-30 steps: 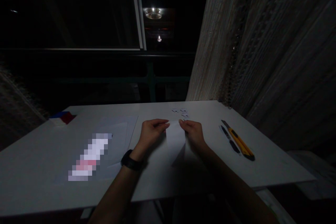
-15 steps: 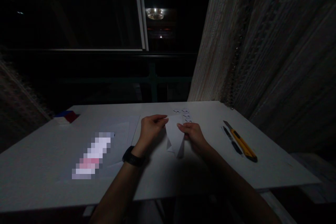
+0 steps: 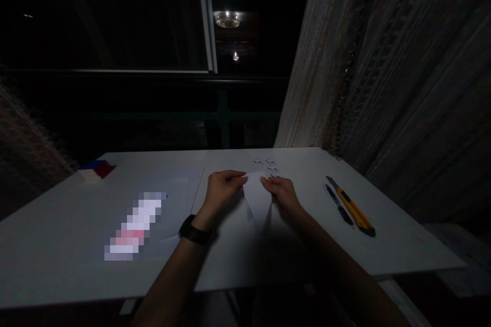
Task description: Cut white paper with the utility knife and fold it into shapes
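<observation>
A folded piece of white paper point(image 3: 258, 200) is held just above the white table point(image 3: 76, 265), its lower end narrowing to a point. My left hand point(image 3: 221, 191), with a dark watch on its wrist, pinches the paper's top left corner. My right hand point(image 3: 282, 195) pinches the top right corner. Both hands are closed on the paper, near the table's middle.
A yellow utility knife point(image 3: 355, 211) and a dark pen point(image 3: 337, 204) lie to the right. Small paper scraps point(image 3: 268, 164) sit beyond the hands. Sheets of paper point(image 3: 172, 199) lie to the left, and a red and blue object point(image 3: 95, 168) at the far left corner. A curtain hangs at right.
The paper was a long hanging strip, then tilted and folded over, and now hangs as a pointed shape. Both hands stayed at its top corners.
</observation>
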A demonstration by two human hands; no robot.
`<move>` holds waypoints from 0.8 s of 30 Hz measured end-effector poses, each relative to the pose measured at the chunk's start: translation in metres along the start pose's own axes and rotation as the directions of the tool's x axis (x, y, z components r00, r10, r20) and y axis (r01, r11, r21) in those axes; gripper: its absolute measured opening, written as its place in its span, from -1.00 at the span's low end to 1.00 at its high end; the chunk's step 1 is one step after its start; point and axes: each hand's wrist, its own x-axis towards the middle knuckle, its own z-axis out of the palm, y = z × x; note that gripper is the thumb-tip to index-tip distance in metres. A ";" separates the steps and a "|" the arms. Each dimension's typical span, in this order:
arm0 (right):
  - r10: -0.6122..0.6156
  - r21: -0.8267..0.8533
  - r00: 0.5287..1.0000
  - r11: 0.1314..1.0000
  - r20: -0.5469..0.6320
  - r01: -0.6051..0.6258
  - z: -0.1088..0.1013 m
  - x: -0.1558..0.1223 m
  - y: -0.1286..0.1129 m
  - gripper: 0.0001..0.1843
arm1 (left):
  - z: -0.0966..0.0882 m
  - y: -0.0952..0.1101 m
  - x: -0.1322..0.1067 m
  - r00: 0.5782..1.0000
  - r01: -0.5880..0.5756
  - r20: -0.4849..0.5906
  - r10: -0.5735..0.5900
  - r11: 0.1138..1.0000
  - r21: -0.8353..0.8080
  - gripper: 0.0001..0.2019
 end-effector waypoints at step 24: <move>-0.029 0.104 0.996 0.994 -0.082 0.037 -0.001 0.002 0.007 -0.79 | 0.005 -0.001 -0.009 0.988 0.133 0.096 -0.123 0.986 -0.103 -0.80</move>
